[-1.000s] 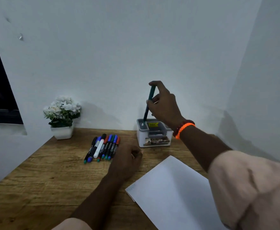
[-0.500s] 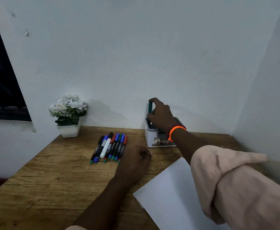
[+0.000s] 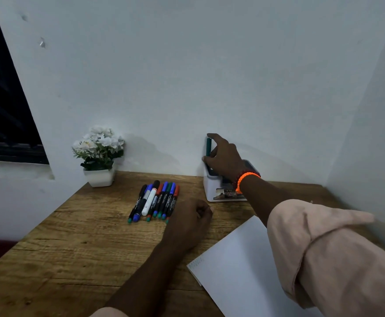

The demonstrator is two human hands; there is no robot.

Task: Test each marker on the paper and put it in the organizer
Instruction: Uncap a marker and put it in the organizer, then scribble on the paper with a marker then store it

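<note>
A white organizer [image 3: 212,191] stands at the back of the wooden table, near the wall. My right hand [image 3: 224,157] reaches over it and holds a green marker [image 3: 208,146] upright, its lower end down inside the organizer's left rear slot. Several markers [image 3: 156,200] lie side by side on the table to the left of the organizer. My left hand [image 3: 190,221] rests curled on the table just right of that row, holding nothing. A white sheet of paper [image 3: 239,266] lies at the front right, partly under my right sleeve.
A small white pot of white flowers [image 3: 99,156] stands at the back left against the wall. A dark window [image 3: 1,110] is at the far left. Walls close the table in at the back and on the right.
My right hand has lowered the green marker from above the organizer down into its slot. The view has shifted up and to the left. My left hand has stayed put.
</note>
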